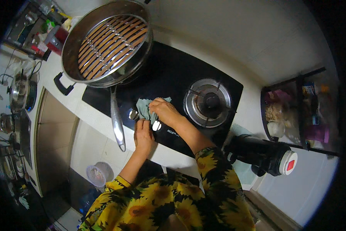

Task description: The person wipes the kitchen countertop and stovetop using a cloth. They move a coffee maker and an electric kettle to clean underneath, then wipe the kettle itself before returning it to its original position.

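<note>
A grey-green cloth [143, 106] lies bunched on the black glass top of a gas stove [170, 69], by its front controls. My right hand [164, 111] grips the cloth from above, fingers curled into the folds. At the cloth's lower edge are the fingertips of my left hand [144, 135], which rests at the stove's front edge; whether it pinches the cloth is unclear. One silver knob [133, 114] sits just left of the cloth, and another knob [156, 125] shows between my hands. To the right is a burner [210, 99] with a metal ring and pan supports.
A large steel steamer pot [71, 57] with a slatted wooden rack [112, 47] covers the stove's left side. A long metal handle [118, 124] juts over the front edge. A black vacuum flask [256, 154] stands right, near a rack [300, 112]. A mesh basket [99, 173] is below left.
</note>
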A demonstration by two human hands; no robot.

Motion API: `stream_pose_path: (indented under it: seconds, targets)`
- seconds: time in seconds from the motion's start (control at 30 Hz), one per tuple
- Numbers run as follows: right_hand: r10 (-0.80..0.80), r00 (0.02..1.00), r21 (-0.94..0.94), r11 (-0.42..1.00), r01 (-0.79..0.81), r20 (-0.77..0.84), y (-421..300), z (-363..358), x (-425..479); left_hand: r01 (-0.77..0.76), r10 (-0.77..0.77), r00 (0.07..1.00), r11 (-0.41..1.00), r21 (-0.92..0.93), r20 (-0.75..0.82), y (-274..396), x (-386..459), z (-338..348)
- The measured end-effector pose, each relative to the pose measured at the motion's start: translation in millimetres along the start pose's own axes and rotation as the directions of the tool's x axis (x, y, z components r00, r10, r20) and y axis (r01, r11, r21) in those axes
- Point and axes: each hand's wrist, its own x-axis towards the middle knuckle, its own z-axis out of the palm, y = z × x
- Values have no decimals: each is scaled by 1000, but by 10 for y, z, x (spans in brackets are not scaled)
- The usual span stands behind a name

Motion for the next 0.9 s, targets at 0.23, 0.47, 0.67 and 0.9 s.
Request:
stream_pose_path:
  seconds: [0.23, 0.47, 0.67, 0.9]
  targets:
    - [273, 962, -331, 907, -262, -14, 400, -374, 247, -218, 212, 967, 976, 28, 144, 61, 731, 150]
    - [537, 834, -337, 768, -544, -123, 945, -560, 547, -237, 224, 964, 968, 83, 140, 341, 1511, 582]
    - [768, 625, -207, 595, -777, -139, 1042, -1285, 562, -257, 247, 965, 959, 121, 93, 682, 2024, 1048]
    - [760, 575, -261, 514, -817, -302, 1883, -1669, 94, -474, 467, 854, 880, -29, 228, 1091, 2579, 1536]
